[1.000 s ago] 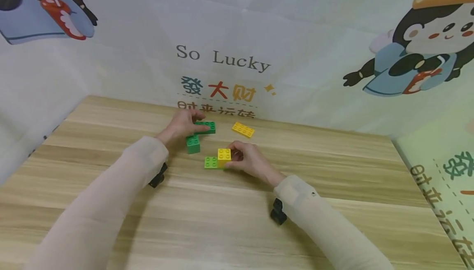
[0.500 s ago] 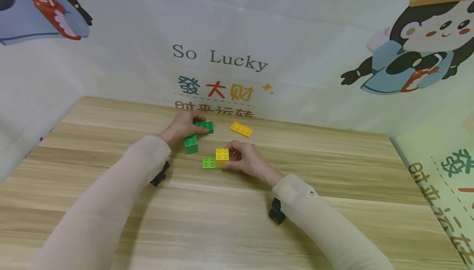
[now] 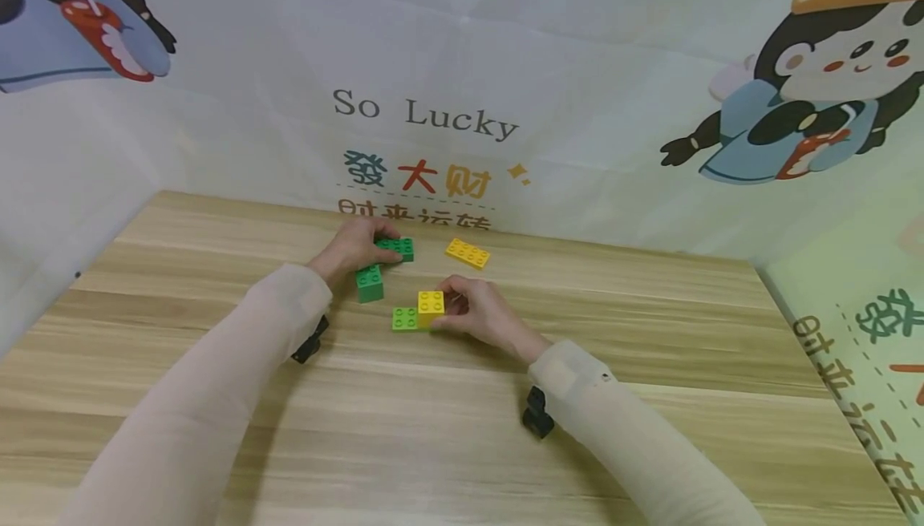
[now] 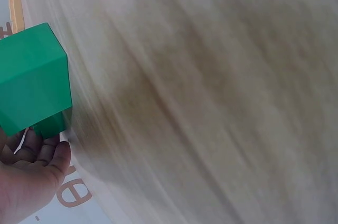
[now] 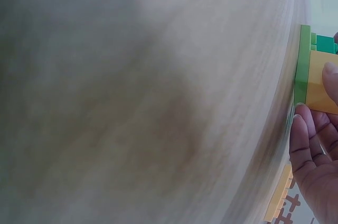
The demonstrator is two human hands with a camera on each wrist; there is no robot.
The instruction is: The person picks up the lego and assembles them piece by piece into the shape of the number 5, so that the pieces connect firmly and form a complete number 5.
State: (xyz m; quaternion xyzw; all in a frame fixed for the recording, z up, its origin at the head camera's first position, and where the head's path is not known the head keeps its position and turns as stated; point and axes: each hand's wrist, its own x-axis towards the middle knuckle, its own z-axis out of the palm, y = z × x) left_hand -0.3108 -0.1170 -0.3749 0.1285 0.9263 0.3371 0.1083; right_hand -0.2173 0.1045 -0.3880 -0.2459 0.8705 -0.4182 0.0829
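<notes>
Toward the back of the table, my left hand [image 3: 354, 250] pinches a long dark green toy brick [image 3: 399, 249], thumb at its near side. Just in front of it a square green brick [image 3: 370, 284] stands on the table; in the left wrist view this square green brick [image 4: 34, 78] largely hides the long one. My right hand [image 3: 480, 314] grips a square yellow brick [image 3: 431, 309] between thumb and fingers. That yellow brick sits on the right half of a light green plate brick [image 3: 404, 318], whose left studs are bare. The right wrist view shows the light green plate brick [image 5: 302, 71] edge-on, fingertips at its end.
A flat yellow plate brick [image 3: 468, 253] lies at the back, right of the long green brick. The wooden table [image 3: 404, 438] meets a printed cloth backdrop [image 3: 433, 45] just behind the bricks. A black wrist camera [image 3: 537, 414] hangs below the right sleeve.
The head view has shifted slightly. Both hands and the bricks keep the same places relative to one another.
</notes>
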